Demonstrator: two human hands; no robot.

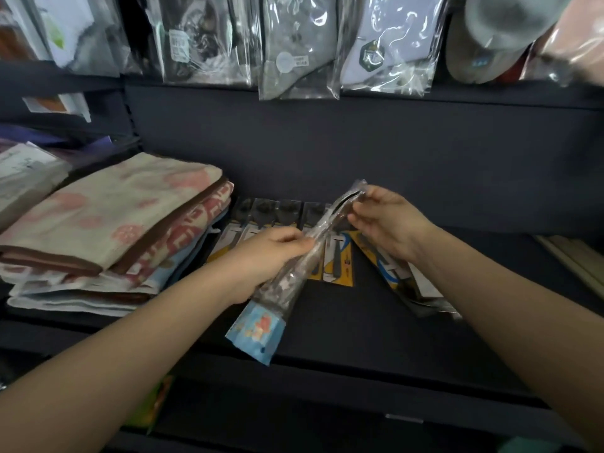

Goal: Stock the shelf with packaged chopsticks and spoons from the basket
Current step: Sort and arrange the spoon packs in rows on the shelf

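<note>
The dark shelf (376, 325) fills the middle of the view, its back panel rising to a rail where bagged goods (294, 44) hang in clear sleeves. A stack of folded towels (108, 230) takes the shelf's left end. Along the back, just right of the towels, a row of packaged cutlery (277, 212) lies flat side by side, and one further yellow-edged pack (398, 273) lies skewed, angled away to the right under the right forearm. The basket is not in view.

Held above the shelf, between the two hands, is a long clear packet (294, 266) with a blue printed card at its near end; what looks like a dark utensil shows inside, though whether chopsticks or spoon I cannot tell. Its long axis runs diagonally, near-left to far-right, tilted across the line of the row rather than parallel to it.

The left hand (261, 259) has its grip wrapped round the packet's middle, fingers curled over the top. The right hand (389, 220) pinches the far top end between fingertips and thumb. The right hand sits nearer the open gap beside the row, so I judge the packet must swing its far end leftward to lie square with its neighbours.
</note>
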